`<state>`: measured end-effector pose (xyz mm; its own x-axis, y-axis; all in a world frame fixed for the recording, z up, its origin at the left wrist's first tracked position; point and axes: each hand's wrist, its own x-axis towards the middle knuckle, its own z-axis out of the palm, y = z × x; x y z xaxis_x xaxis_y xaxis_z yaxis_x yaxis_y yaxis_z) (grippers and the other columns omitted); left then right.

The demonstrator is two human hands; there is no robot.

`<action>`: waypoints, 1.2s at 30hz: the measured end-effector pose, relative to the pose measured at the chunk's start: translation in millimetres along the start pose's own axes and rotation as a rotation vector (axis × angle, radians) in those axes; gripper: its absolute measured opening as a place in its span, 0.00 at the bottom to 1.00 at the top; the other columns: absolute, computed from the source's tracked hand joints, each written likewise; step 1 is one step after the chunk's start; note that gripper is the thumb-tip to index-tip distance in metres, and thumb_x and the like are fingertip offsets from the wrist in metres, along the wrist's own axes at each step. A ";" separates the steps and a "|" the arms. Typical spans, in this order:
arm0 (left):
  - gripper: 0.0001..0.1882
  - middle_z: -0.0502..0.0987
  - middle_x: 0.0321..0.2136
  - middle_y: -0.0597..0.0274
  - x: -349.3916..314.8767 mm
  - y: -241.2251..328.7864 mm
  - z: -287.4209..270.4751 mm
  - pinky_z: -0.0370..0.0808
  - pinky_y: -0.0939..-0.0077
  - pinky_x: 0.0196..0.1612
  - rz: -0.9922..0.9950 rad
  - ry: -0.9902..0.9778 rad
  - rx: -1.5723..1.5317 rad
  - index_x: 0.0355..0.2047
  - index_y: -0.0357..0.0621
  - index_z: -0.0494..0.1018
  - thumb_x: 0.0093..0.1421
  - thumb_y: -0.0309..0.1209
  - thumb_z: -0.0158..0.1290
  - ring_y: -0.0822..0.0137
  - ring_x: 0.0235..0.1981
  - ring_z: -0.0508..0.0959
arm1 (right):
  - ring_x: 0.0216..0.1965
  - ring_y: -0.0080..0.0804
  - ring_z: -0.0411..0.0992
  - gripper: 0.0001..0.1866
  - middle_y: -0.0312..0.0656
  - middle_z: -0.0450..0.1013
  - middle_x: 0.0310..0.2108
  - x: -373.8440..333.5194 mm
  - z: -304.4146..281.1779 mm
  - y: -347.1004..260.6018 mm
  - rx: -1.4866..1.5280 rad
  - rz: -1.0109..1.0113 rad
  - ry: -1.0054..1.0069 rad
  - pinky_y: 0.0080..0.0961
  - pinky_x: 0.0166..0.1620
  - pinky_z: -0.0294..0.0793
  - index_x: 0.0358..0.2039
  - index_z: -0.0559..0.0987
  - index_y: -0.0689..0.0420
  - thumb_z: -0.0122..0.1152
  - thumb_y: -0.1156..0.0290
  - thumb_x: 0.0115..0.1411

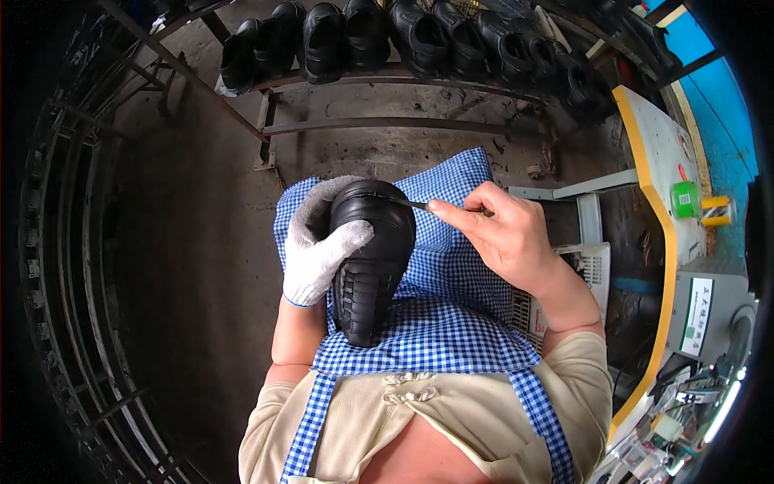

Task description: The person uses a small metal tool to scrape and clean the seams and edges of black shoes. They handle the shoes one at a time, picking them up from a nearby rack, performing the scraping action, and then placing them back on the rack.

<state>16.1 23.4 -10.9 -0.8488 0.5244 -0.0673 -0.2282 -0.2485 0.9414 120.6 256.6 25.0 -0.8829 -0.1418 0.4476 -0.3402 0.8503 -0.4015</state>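
Note:
A black shoe (375, 230) stands over my lap, its rounded toe pointing away from me and its ribbed, laced-looking part toward my body. My left hand (318, 242), in a white and grey knit glove, wraps round the shoe's left side with the thumb laid across its top. Bare, my right hand (504, 234) pinches a thin dark tool with a narrow blade (415, 203). The tool's tip reaches the shoe's upper near the toe; its exact shape is partly hidden by my fingers. A blue checked apron (443, 282) covers my lap beneath the shoe.
Several black shoes (367, 36) line a metal rack (387, 123) ahead. A white table with a yellow edge (645, 161) stands at my right, bearing a green container (685, 199) and a grey machine (709, 310). A white plastic basket (595, 274) sits below it. Metal rails (81, 282) run along the left.

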 end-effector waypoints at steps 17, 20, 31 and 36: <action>0.33 0.78 0.45 0.54 -0.8 5.1 7.7 0.75 0.69 0.53 -0.047 -0.016 0.040 0.52 0.33 0.72 0.47 0.33 0.70 0.62 0.46 0.79 | 0.22 0.26 0.71 0.23 0.35 0.68 0.26 23.6 -20.3 -7.4 -0.124 -0.099 -0.095 0.24 0.23 0.72 0.46 0.85 0.45 0.64 0.80 0.49; 0.34 0.78 0.45 0.54 -0.6 5.3 6.9 0.75 0.69 0.53 -0.040 -0.062 0.104 0.53 0.33 0.71 0.47 0.33 0.71 0.63 0.46 0.79 | 0.20 0.28 0.69 0.24 0.37 0.68 0.25 23.8 -25.4 -2.7 -0.085 -0.108 -0.084 0.25 0.22 0.68 0.45 0.86 0.46 0.66 0.82 0.46; 0.37 0.79 0.44 0.53 5.5 11.3 20.5 0.76 0.71 0.52 -0.090 -0.159 0.275 0.53 0.32 0.72 0.47 0.39 0.72 0.65 0.45 0.80 | 0.20 0.29 0.69 0.23 0.36 0.68 0.24 28.8 -38.4 2.4 -0.157 -0.148 -0.172 0.25 0.21 0.66 0.44 0.86 0.46 0.65 0.79 0.45; 0.35 0.80 0.42 0.52 6.8 10.5 23.3 0.77 0.70 0.50 -0.046 -0.151 0.370 0.51 0.32 0.73 0.48 0.41 0.71 0.65 0.43 0.81 | 0.23 0.28 0.70 0.23 0.36 0.69 0.25 29.9 -49.6 4.3 -0.176 -0.152 -0.249 0.25 0.22 0.68 0.44 0.86 0.46 0.65 0.78 0.45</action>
<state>19.1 43.3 6.2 -0.7555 0.6490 -0.0892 -0.0542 0.0738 0.9958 108.8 281.2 76.2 -0.8856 -0.3748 0.2743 -0.4322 0.8812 -0.1915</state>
